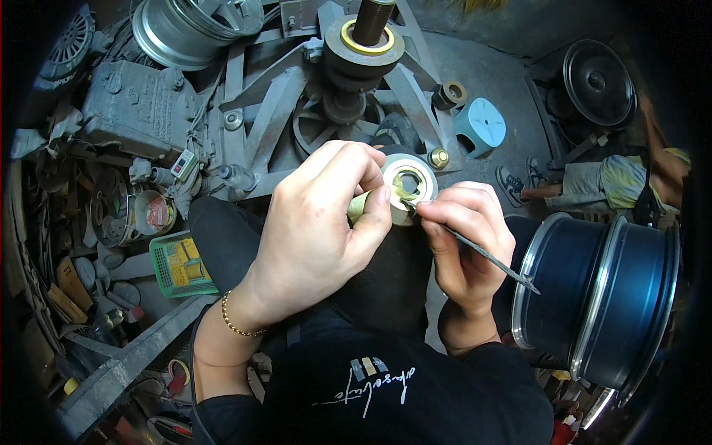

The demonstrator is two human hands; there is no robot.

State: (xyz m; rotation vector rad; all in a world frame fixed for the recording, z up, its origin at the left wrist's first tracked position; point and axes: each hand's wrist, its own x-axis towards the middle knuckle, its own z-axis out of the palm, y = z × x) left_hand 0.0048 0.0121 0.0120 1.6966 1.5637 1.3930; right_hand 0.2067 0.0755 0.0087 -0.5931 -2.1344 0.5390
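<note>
**Ring and thin tool over the lap**

Cluttered workshop floor and grey machinery [297, 111] surround the person. Left hand [319, 222] pinches a round metal ring [408, 185] above the lap; right hand [463, 237] grips a thin metal tool [493, 261], its tip touching the ring. Blue wheel rim [601, 297] stands just right.

Left hand [322, 215] raised from seven o'clock toward centre, wrist bent, fingers curled, thumb pressed against forefinger in a pinch pointing to two o'clock. Right hand [467, 237] up from five o'clock, fist-like, thumb and forefinger pinched tight, knuckles toward twelve o'clock.
</note>
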